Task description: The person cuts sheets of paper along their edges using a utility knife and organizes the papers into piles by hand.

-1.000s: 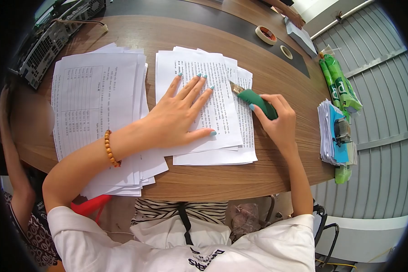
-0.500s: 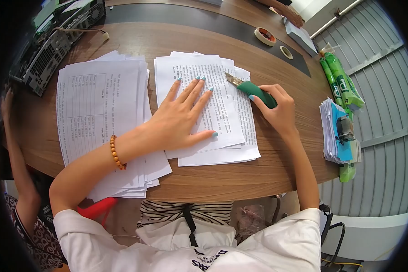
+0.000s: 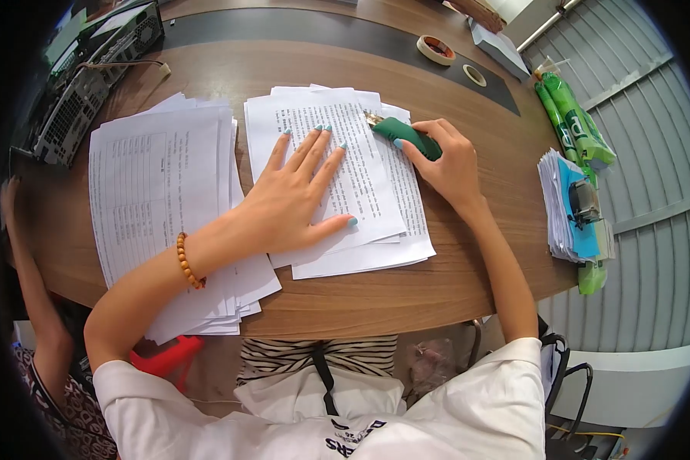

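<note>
My left hand (image 3: pixel 295 201) lies flat with spread fingers on the printed sheets (image 3: pixel 360 184) at the middle of the table. A beaded bracelet (image 3: pixel 188 261) circles that wrist. My right hand (image 3: pixel 446 157) is wrapped round a green cutter (image 3: pixel 402 136) to the right of the sheets. Its metal tip lies over the upper right part of the top page; whether it touches the paper cannot be told. Left of these sheets is a thicker, uneven stack of papers (image 3: pixel 157 176), partly under my left forearm.
A metal computer case (image 3: pixel 92 92) stands at the back left. Two tape rolls (image 3: pixel 436 50) lie at the back right. Clipped papers (image 3: pixel 563 207) and green packages (image 3: pixel 575 123) line the right edge. Another person's arm (image 3: pixel 31 268) is at left, another's hand (image 3: pixel 479 11) at the far back.
My right hand and the cutter have moved up and left over the page. My left hand stays flat on the sheets. The whole view has shifted slightly.
</note>
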`<state>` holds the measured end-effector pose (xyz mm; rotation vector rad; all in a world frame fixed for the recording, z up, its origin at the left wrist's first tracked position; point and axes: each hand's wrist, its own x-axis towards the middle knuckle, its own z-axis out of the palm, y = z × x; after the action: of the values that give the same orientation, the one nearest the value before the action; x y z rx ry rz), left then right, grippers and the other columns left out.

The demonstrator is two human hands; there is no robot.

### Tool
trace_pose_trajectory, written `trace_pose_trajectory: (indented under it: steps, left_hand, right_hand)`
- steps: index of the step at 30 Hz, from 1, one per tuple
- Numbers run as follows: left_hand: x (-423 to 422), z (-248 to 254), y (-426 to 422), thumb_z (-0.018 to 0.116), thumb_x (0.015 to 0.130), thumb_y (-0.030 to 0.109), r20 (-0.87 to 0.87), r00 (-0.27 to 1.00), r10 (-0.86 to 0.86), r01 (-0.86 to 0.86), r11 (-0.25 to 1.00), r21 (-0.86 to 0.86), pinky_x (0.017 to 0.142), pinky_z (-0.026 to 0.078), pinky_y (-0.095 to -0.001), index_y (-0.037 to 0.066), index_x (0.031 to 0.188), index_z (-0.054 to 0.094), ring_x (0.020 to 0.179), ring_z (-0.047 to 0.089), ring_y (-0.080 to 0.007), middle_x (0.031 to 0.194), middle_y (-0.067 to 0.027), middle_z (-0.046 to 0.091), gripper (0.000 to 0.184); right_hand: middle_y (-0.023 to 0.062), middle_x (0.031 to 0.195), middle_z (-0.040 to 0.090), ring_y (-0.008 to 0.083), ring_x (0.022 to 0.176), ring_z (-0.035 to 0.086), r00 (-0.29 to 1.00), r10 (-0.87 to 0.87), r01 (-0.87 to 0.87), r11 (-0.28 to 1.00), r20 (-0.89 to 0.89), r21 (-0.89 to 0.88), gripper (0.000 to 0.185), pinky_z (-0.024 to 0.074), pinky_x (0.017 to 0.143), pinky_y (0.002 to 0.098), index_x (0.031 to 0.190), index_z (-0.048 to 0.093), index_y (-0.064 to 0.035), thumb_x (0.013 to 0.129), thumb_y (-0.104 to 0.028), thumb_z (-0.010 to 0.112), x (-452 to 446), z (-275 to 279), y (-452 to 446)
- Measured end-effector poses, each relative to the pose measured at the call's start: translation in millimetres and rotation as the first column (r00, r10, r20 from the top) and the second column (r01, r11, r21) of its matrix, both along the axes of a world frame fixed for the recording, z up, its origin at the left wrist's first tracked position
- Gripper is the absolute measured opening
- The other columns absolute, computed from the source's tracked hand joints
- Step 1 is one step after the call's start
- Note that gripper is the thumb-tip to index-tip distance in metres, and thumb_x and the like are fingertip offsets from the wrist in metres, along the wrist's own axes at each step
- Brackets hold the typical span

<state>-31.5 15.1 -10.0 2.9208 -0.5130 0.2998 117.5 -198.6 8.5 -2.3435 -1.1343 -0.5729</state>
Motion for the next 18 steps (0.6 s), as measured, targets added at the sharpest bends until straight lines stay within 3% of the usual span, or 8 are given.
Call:
trace_pose_trajectory:
  steps: [7, 12, 15, 18]
  left_hand:
    - [0, -1, 1, 0.043, 0.087, 0.051, -0.004, 1.000, 0.012, -0.012, 1.000, 0.001, 0.110, 0.011, -0.0516, -0.005, 0.137, 0.026, 0.136, 0.018, -0.0373, 0.143, -0.0281, 0.023, 0.078]
    - [-1, 2, 2, 0.043, 0.087, 0.051, -0.019, 1.000, 0.013, -0.012, 1.000, 0.026, 0.110, 0.011, -0.0512, -0.005, 0.137, 0.026, 0.136, 0.018, -0.0370, 0.143, -0.0279, 0.022, 0.078]
    - [-1, 2, 3, 0.043, 0.087, 0.051, -0.023, 1.000, 0.012, -0.012, 1.000, 0.004, 0.110, 0.011, -0.0507, -0.005, 0.138, 0.026, 0.136, 0.018, -0.0365, 0.143, -0.0277, 0.022, 0.077]
    - [0, 2, 4, 0.045, 0.084, 0.057, -0.034, 0.999, 0.015, -0.015, 1.000, 0.007, 0.111, 0.009, -0.0494, -0.005, 0.139, 0.024, 0.136, 0.016, -0.0355, 0.144, -0.0274, 0.020, 0.085]
  right_hand:
    - [0.0083, 0.086, 0.065, 0.0234, 0.073, 0.064, 0.995, -0.095, 0.095, 0.995, 0.015, -0.008, 0.028, 0.0508, 0.062, 0.0334, 0.090, 0.066, -0.0056, 0.076, -0.029, 0.070, 26, 0, -29]
    - [0.0082, 0.086, 0.065, 0.0229, 0.073, 0.064, 0.992, -0.122, 0.120, 0.989, 0.028, 0.082, 0.026, 0.0506, 0.062, 0.0333, 0.089, 0.066, -0.0057, 0.076, -0.028, 0.070, 27, -4, -20]
    - [0.0081, 0.086, 0.065, 0.0227, 0.072, 0.064, 0.998, -0.066, 0.062, 0.986, 0.024, 0.153, 0.025, 0.0504, 0.062, 0.0325, 0.089, 0.066, -0.0056, 0.076, -0.026, 0.070, 24, 4, -24]
    - [0.0084, 0.085, 0.065, 0.0222, 0.071, 0.064, 0.999, -0.036, 0.034, 0.995, 0.022, 0.089, 0.024, 0.0502, 0.061, 0.0317, 0.089, 0.066, -0.0048, 0.075, -0.024, 0.071, 16, 11, -32]
